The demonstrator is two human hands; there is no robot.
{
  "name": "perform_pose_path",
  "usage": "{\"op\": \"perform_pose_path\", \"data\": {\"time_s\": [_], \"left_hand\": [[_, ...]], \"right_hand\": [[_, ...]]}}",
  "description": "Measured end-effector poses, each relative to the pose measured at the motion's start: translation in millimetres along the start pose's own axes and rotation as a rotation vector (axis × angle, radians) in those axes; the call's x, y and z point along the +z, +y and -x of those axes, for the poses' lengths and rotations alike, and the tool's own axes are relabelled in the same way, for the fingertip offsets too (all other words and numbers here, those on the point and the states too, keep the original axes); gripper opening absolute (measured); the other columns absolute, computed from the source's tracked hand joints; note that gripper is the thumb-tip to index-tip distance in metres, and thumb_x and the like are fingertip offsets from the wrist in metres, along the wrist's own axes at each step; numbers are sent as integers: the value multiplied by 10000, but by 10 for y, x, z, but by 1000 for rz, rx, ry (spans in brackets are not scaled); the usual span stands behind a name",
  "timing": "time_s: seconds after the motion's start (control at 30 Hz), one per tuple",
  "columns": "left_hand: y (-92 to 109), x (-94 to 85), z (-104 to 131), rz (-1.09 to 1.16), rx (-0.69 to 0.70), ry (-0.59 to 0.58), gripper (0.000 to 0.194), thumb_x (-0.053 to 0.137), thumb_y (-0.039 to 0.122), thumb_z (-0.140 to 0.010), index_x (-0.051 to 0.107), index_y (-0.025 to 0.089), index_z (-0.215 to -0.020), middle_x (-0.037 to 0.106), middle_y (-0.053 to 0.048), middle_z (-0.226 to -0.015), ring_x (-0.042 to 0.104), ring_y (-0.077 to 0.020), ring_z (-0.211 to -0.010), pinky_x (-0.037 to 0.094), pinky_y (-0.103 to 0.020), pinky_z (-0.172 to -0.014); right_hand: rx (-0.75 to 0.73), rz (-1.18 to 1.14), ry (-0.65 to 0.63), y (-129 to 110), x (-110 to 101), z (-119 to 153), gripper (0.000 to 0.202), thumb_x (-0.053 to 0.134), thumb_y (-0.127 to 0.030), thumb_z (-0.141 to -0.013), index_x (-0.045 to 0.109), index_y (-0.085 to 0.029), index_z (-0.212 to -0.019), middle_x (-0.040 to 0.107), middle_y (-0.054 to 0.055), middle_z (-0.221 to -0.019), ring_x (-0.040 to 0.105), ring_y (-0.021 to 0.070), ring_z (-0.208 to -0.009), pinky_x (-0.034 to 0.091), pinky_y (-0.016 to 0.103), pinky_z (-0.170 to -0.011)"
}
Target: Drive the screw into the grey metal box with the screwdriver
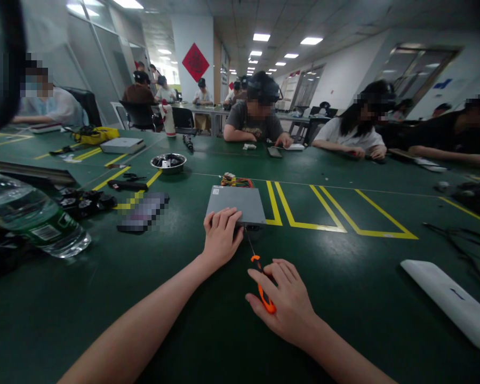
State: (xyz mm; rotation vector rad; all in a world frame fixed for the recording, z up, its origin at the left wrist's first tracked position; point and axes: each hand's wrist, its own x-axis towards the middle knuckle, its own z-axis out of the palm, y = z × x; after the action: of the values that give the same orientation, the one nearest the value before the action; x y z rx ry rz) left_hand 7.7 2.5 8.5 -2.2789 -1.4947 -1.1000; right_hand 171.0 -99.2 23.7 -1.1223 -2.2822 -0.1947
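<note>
A flat grey metal box lies on the green table, with a bundle of coloured wires at its far side. My left hand rests on the box's near left corner, fingers spread over its top and edge. My right hand holds an orange and black screwdriver between thumb and fingers. The screwdriver's shaft points up and away toward the near side of the box, where a dark socket shows. Whether its tip touches the box is too small to tell.
A water bottle, phone, black cables and a metal bowl of dark parts stand left. A white device lies right. Yellow tape marks the green table. Several people sit across it.
</note>
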Motion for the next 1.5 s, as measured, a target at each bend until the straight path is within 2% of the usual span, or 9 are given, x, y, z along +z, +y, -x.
{"op": "perform_pose_path", "data": {"time_s": [0.1,0.27,0.5,0.7,0.9,0.97,1.17,1.3,1.5], "left_hand": [[-1,2,0,-2,4,4,337,493,273,-836,480,231,-1170,542,-52,-1222,429,-216,-1165,203,-410,-1003],[4,-4,0,-9,-1,1,329,485,278,-839,485,237,-1166,538,-52,-1225,428,-219,-1169,204,-411,-1009],[4,0,1,7,-3,5,331,490,272,-839,484,230,-1167,540,-52,-1223,426,-215,-1170,190,-409,-1013],[8,-8,0,10,-3,0,332,488,276,-838,483,231,-1167,538,-56,-1222,425,-219,-1172,196,-413,-1011],[5,4,2,10,-5,7,336,496,269,-832,484,234,-1167,543,-55,-1216,433,-220,-1164,192,-419,-1016],[4,8,3,11,-5,10,335,495,272,-833,485,235,-1166,541,-54,-1218,432,-220,-1163,193,-419,-1016],[13,-4,1,14,-12,5,337,499,272,-828,488,239,-1164,540,-59,-1217,427,-227,-1165,203,-419,-1010],[19,-11,-3,13,-14,-1,341,497,270,-829,485,234,-1167,537,-60,-1219,424,-228,-1166,202,-419,-1010],[23,-14,-4,14,-15,2,348,499,267,-825,482,245,-1172,540,-61,-1216,430,-229,-1158,204,-425,-1004]], "right_hand": [[21,-32,48,1,2,2,297,464,-280,-846,523,-115,-1085,593,50,-798,542,150,-719,420,381,-844],[13,29,28,-6,28,20,186,467,-151,-783,593,-180,-916,556,46,-777,514,164,-743,417,390,-835],[33,-36,7,-23,-10,6,251,482,-289,-827,562,-155,-1023,558,44,-792,512,161,-746,399,408,-859],[11,27,12,-3,27,29,183,484,-160,-770,601,-176,-910,535,50,-776,490,165,-746,405,395,-841],[16,5,6,2,-1,26,244,505,-275,-811,583,-164,-1013,542,46,-782,495,167,-757,390,399,-856],[19,-5,4,3,-2,22,246,488,-241,-819,571,-147,-1030,553,39,-773,496,151,-726,386,387,-862],[39,38,-46,14,3,12,152,520,-180,-744,620,-194,-857,510,54,-795,475,179,-789,385,405,-860],[47,-20,-40,9,-18,7,267,490,-291,-817,569,-169,-1042,545,43,-806,503,163,-769,379,403,-870],[41,44,-23,1,-10,28,188,474,-175,-786,604,-184,-922,541,49,-790,495,170,-765,396,381,-835]]}}
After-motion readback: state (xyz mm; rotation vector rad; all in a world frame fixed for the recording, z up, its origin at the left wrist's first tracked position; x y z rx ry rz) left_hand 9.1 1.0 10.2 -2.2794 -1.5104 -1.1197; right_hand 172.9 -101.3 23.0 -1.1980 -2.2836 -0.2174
